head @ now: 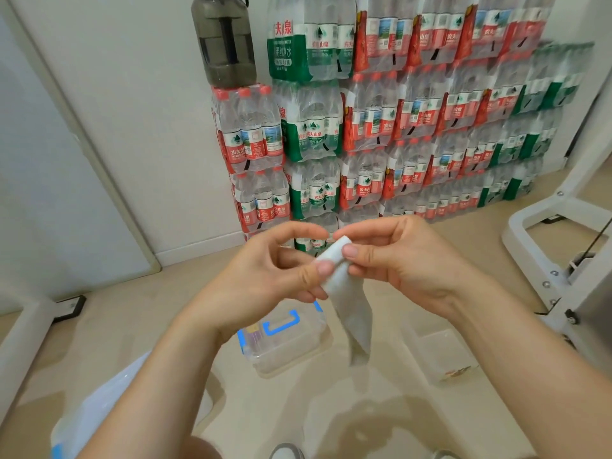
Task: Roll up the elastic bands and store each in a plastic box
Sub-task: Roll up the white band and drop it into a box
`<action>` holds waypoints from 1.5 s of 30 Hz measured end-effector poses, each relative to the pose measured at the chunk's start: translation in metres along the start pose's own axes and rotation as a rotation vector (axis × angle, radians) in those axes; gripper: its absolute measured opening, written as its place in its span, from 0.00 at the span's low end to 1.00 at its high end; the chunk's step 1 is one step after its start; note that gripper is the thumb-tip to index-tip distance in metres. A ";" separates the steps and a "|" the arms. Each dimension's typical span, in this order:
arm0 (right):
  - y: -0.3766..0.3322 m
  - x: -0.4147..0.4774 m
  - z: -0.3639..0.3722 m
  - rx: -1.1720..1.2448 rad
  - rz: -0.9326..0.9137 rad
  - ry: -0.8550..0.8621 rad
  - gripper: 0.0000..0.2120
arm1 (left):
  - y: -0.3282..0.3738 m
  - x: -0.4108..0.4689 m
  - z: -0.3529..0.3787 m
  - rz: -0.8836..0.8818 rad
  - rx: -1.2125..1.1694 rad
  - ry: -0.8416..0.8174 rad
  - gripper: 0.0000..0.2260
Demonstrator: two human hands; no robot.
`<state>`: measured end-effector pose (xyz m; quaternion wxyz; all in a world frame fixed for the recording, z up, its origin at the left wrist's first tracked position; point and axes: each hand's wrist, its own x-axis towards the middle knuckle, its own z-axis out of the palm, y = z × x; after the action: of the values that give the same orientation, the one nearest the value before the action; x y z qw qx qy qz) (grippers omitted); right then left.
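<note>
Up in front of the chest, the left hand (281,263) and right hand (397,256) both pinch a partly rolled white elastic band (334,260), its loose tail dangling blurred above a lidded plastic box (284,339) on the floor, fingertips hiding the roll's ends.

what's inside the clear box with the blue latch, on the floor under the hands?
Through the lid of the box nothing rolled shows; the left hand covers its far corner. The band hangs from both hands, right hand included.
</note>
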<state>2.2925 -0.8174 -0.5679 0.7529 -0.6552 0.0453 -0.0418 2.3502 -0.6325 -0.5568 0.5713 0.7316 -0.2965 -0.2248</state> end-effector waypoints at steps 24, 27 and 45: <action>-0.004 -0.004 0.003 -0.046 0.053 0.017 0.06 | -0.003 0.012 0.016 0.045 -0.074 0.341 0.10; -0.004 -0.004 0.006 -0.079 0.000 0.035 0.09 | -0.003 0.013 0.016 0.070 -0.061 0.325 0.12; -0.004 -0.006 0.006 -0.123 0.081 -0.105 0.12 | -0.007 0.010 0.010 0.043 -0.052 0.260 0.10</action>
<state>2.2877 -0.8117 -0.5629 0.7138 -0.6990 0.0345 0.0259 2.3524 -0.6453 -0.5660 0.6283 0.7330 -0.2295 -0.1235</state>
